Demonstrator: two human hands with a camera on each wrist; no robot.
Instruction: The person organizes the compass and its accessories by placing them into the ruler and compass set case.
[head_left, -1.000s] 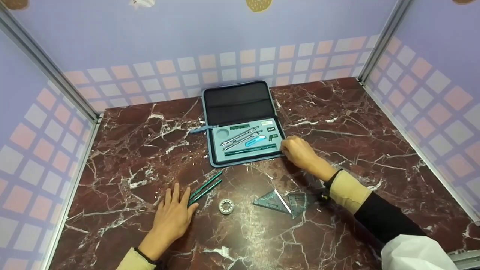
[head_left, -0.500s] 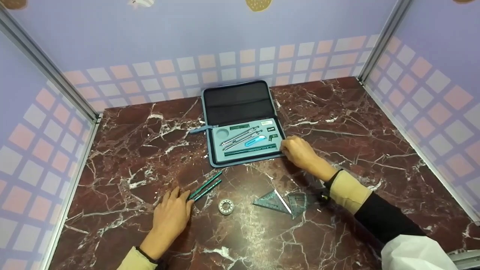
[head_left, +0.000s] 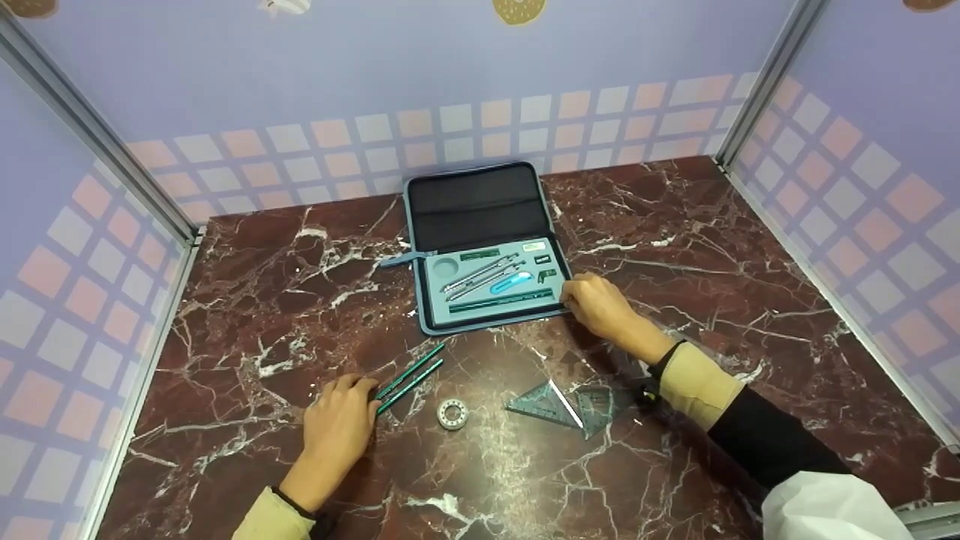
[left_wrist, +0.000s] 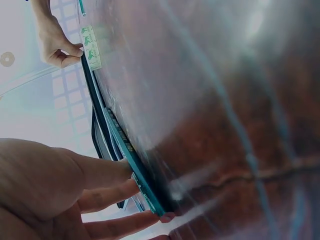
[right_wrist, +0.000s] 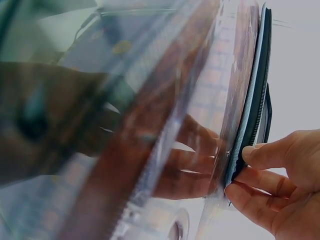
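From here, the right hand (head_left: 598, 304) pinches the near corner of an open, blue-edged zip case (head_left: 476, 210); its pale-blue tray (head_left: 437, 306) holds silver metal drawing tools (head_left: 474, 275) and dark-green pencils (head_left: 501, 301). The left hand (head_left: 337, 420) pinches two slim green pencils (head_left: 410, 371) before the case.

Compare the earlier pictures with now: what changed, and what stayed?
The left hand has curled its spread fingers, drawing the fingertips back toward the person and taking hold of the green pencils at their near ends. The right hand still pinches the edge of the open case, which, like the round ring and clear triangle, stayed put.
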